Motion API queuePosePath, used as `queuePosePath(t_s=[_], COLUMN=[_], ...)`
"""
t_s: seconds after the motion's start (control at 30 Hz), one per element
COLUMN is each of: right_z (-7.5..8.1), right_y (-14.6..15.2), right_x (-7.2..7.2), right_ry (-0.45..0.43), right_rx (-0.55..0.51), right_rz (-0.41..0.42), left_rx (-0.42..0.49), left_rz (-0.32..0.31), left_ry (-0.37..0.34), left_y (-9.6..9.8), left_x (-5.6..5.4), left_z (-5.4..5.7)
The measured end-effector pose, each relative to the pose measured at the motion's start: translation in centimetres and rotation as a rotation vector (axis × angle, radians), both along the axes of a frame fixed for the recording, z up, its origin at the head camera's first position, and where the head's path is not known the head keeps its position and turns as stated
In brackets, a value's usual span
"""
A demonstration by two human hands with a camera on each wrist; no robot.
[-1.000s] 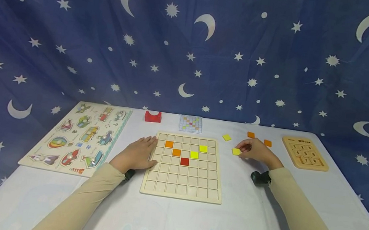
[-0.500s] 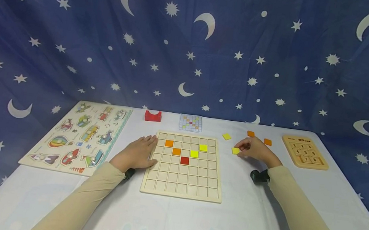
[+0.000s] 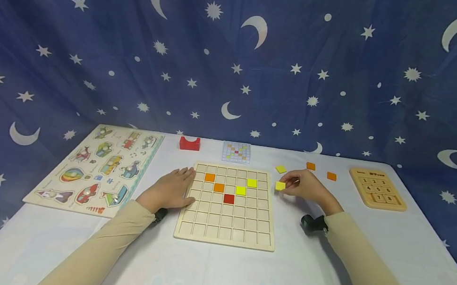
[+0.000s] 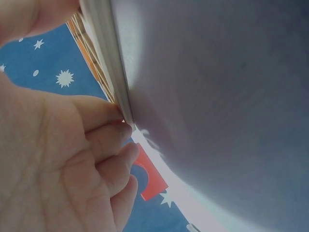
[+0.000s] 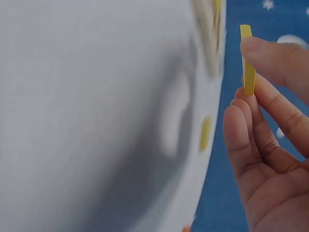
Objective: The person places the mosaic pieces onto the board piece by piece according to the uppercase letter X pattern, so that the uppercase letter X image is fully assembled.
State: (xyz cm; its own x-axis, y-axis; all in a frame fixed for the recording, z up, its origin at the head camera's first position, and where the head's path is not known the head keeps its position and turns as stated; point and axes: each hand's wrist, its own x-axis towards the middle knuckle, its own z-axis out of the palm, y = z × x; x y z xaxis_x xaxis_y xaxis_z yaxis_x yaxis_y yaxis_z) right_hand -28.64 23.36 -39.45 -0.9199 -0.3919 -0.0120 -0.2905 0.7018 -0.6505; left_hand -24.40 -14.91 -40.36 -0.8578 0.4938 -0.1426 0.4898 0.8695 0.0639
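Note:
A wooden grid board (image 3: pixel 225 225) lies mid-table, with two orange tiles, two yellow tiles and one red tile (image 3: pixel 228 199) in its cells. My left hand (image 3: pixel 168 191) rests at the board's left edge, its fingers fairly straight; the left wrist view shows fingertips touching the side of the board (image 4: pixel 108 53). Between thumb and fingers my right hand (image 3: pixel 306 186) pinches a yellow square tile (image 3: pixel 280 186), just off the board's right edge. In the right wrist view this tile (image 5: pixel 248 63) is seen edge-on, raised off the table.
Behind the right hand lie a loose yellow tile (image 3: pixel 280 169) and two orange tiles (image 3: pixel 310 166). A pattern card (image 3: pixel 236 152) and a red notched block (image 3: pixel 190 144) sit beyond the board. A picture puzzle (image 3: pixel 96 171) lies left, a wooden number puzzle (image 3: pixel 378 189) right.
My right hand has lifted the yellow tile off the table and carried it left toward the board. The left hand has stayed at the board's edge.

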Motion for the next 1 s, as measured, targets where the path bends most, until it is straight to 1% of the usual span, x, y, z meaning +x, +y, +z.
queuePosePath(t_s=[0.1, 0.23, 0.4, 0.57, 0.8, 1.0], right_z=[0.4, 0.7, 0.6, 0.3, 0.2, 0.2], right_y=[-1.5, -4.0, -7.0, -9.8, -13.0, -14.6], right_x=[0.6, 1.4, 2.1, 2.6, 3.0, 3.2], right_ry=[0.017, 0.017, 0.013, -0.002, -0.038, -0.088], right_rx=[-0.028, -0.053, -0.093, -0.108, -0.09, -0.052], right_rz=[0.037, 0.085, 0.165, 0.233, 0.278, 0.296], left_rx=[0.0, 0.006, 0.006, 0.001, -0.001, 0.0], left_rz=[0.001, -0.001, -0.006, -0.013, -0.016, -0.01], left_ry=[-0.003, -0.006, -0.006, 0.004, 0.012, 0.016], left_y=[0.0, 0.0, -0.1, -0.2, -0.1, -0.1], left_x=[0.0, 0.0, -0.1, -0.1, -0.2, -0.2], left_z=[0.0, -0.1, -0.1, -0.3, -0.3, -0.3])
